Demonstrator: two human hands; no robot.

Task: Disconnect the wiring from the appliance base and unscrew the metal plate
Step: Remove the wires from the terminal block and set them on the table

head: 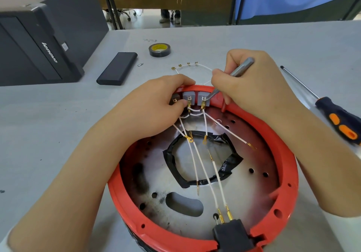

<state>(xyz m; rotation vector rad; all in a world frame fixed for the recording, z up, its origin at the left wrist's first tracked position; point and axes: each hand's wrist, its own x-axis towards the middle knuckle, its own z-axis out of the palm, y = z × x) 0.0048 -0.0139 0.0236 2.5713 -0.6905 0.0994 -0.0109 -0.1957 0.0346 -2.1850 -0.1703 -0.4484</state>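
Note:
A round red appliance base (289, 175) lies on the grey table, with a scorched metal plate (240, 189) inside it. White wires (203, 165) with gold terminals run from grey switch blocks (188, 95) at the far rim to a black plug socket (232, 232) at the near rim. My left hand (156, 103) grips the far rim, its thumb beside the middle block. My right hand (252, 87) holds a slim grey tool (240, 67) like a pen, with the tip at the terminal of the right block (204, 100).
An orange-and-black screwdriver (336, 113) lies right of the base. Behind the base lie a loose white wire with gold terminals (195, 67), a roll of black tape (159, 50), a flat black box (117, 68) and a small metal piece (140, 64). A black computer case (39, 36) stands at the left.

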